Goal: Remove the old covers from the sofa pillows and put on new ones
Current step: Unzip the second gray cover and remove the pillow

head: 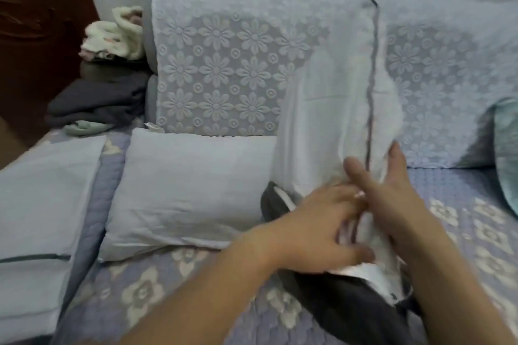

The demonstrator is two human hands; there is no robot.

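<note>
Where hands meet, grip blurs.

My way to the left is blocked by the bare pillow lying flat against the sofa back, with a second pillow beyond it at the seat's edge. The upright white pillow stands straight ahead, the dark cover bunched beneath it. To the right, the patterned seat lies open as far as the teal cushion. Folded dark cloths fill the far left corner.
</note>
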